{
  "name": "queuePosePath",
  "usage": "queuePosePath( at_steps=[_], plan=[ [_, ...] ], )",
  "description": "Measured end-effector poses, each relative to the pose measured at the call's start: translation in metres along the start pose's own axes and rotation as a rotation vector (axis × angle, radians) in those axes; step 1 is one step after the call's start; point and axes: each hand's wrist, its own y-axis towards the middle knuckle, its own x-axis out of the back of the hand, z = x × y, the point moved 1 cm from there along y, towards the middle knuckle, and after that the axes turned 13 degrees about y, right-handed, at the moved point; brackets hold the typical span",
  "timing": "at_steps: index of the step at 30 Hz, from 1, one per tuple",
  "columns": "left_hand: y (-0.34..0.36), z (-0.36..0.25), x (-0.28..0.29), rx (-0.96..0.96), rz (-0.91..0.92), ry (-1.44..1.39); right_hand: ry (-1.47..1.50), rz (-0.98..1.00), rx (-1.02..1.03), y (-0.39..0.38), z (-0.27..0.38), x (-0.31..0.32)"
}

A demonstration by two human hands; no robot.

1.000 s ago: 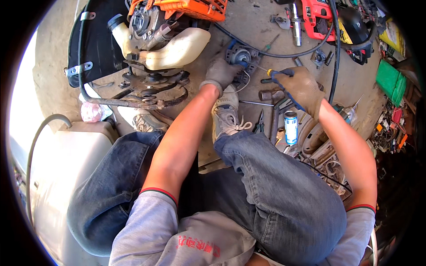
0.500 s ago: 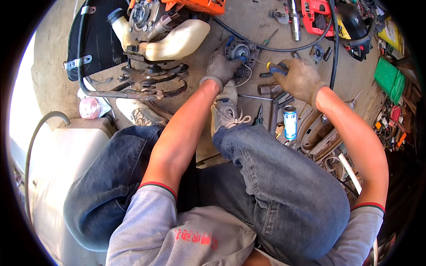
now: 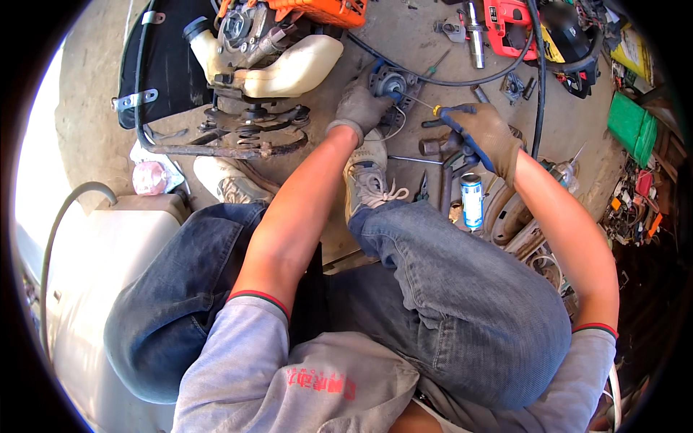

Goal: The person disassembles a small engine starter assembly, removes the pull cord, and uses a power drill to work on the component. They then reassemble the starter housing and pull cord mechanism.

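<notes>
Our left hand [image 3: 359, 108] fingers grip the round metal part [image 3: 386, 81]; our right hand [image 3: 480, 133] fingers grip the screwdriver [image 3: 422, 103], which points left into it.

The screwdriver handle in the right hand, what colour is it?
Blue with a yellow collar, in the head view: screwdriver, right hand.

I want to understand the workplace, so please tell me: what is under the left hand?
The gloved left hand rests on a small round metal part lying on the concrete floor. The side beneath the fingers is covered and cannot be seen.
</notes>
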Motion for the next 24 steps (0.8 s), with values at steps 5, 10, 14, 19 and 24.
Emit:
queuePosePath(
  at_steps=[5, 10, 14, 19, 24],
  plan=[
    [-0.004, -0.013, 0.010, -0.011, 0.103, 0.055, 0.359, 0.200, -0.209, -0.005, 0.001, 0.013],
    [0.002, -0.012, 0.009, -0.019, 0.086, 0.021, 0.259, 0.068, -0.222, 0.009, 0.000, 0.008],
    [0.006, -0.011, 0.012, -0.002, 0.104, 0.012, 0.105, -0.006, -0.094, 0.010, 0.013, 0.001],
    [0.003, -0.014, 0.015, 0.006, 0.101, 0.038, -0.310, -0.026, 0.075, 0.011, 0.018, 0.002],
    [0.005, -0.007, 0.010, 0.000, 0.105, -0.009, -0.404, -0.017, 0.112, 0.011, 0.015, -0.002]
  ],
)
